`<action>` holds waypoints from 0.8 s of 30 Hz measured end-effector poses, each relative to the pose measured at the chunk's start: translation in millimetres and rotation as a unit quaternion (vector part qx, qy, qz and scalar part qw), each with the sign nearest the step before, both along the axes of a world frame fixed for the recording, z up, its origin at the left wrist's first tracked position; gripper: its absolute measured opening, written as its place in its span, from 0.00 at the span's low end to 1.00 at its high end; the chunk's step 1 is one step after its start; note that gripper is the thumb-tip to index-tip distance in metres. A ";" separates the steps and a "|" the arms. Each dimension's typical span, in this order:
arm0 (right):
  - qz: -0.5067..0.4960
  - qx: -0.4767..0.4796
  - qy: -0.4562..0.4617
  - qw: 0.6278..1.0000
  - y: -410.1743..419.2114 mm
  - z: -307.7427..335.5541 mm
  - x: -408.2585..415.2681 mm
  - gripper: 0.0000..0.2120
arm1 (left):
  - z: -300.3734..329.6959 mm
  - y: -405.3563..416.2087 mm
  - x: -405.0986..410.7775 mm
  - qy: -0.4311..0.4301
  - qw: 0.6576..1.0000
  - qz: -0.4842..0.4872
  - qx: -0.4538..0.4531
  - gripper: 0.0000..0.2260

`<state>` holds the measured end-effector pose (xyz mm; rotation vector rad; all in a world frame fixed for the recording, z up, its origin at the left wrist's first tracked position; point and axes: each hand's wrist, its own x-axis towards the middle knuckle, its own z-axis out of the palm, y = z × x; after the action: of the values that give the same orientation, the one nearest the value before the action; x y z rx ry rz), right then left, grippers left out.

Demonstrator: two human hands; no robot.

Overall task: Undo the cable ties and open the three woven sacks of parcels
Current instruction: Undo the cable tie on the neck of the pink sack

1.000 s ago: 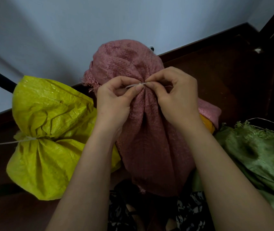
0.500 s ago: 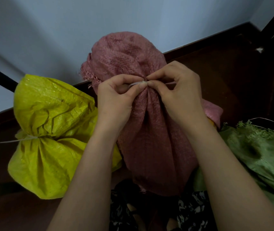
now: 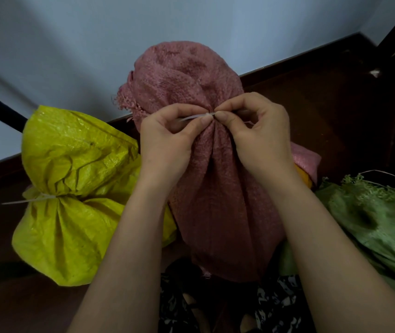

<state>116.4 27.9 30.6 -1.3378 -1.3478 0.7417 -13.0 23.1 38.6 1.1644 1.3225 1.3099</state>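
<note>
Pink sack (image 3: 206, 188): stands upright in the middle, between the two forearms, its neck gathered tight and its frayed mouth flaring above the tie.
Cable tie on pink sack (image 3: 192, 117): a thin white strip round the gathered neck, still fastened; its loose tail runs to the left.
Left hand (image 3: 165, 140): fingers curled, thumb and forefinger pinching the tie's tail just left of the knot of cloth.
Right hand (image 3: 258, 138): fingers curled, thumb and forefinger pinching the tie at its head, fingertips almost meeting those of the left hand.
Yellow sack (image 3: 71, 188): lies to the left, touching the pink one, its neck cinched.
Tie on yellow sack (image 3: 27, 200): white, fastened, tail pointing left.
Green sack (image 3: 379, 219): lies to the right, its frayed mouth slack and loose.
Floor (image 3: 335, 104): dark brown, meeting a pale wall (image 3: 95, 44) behind the sacks.
</note>
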 end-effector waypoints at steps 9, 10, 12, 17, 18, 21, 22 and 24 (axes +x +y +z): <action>0.017 -0.033 0.075 0.997 0.0 2.3 2.6 0.09 | 1.3 -0.6 -1.4 -0.027 1.000 0.008 -0.002 0.06; 0.017 -0.006 0.042 0.999 -0.3 2.9 3.4 0.07 | 1.5 -0.7 -1.6 -0.031 0.999 0.010 0.000 0.05; 0.025 0.075 -0.063 0.995 -1.0 4.0 5.1 0.02 | 1.8 -0.9 -1.9 -0.033 0.999 0.009 0.006 0.05; 0.005 0.146 -0.138 0.980 1.4 0.3 6.2 0.03 | 1.8 -1.6 -1.0 -0.036 0.999 0.002 0.011 0.05; 0.001 0.142 -0.138 0.980 1.5 -0.1 5.8 0.03 | 1.8 -1.6 -1.0 -0.035 0.999 0.002 0.012 0.05; -0.008 0.121 -0.126 0.985 -0.1 0.3 3.7 0.02 | 1.9 -1.0 -1.8 -0.029 0.999 0.000 0.015 0.05; -0.009 0.114 -0.116 0.987 -0.6 0.4 3.2 0.02 | 1.8 -0.8 -1.9 -0.028 0.999 -0.001 0.016 0.05; -0.010 0.096 -0.091 0.991 -1.4 0.9 2.1 0.02 | 1.4 -0.7 -1.8 -0.030 0.999 -0.002 0.016 0.05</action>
<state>118.5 26.5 31.5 -1.2856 -1.5079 0.4709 -14.8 22.4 40.0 1.1399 1.2591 1.3562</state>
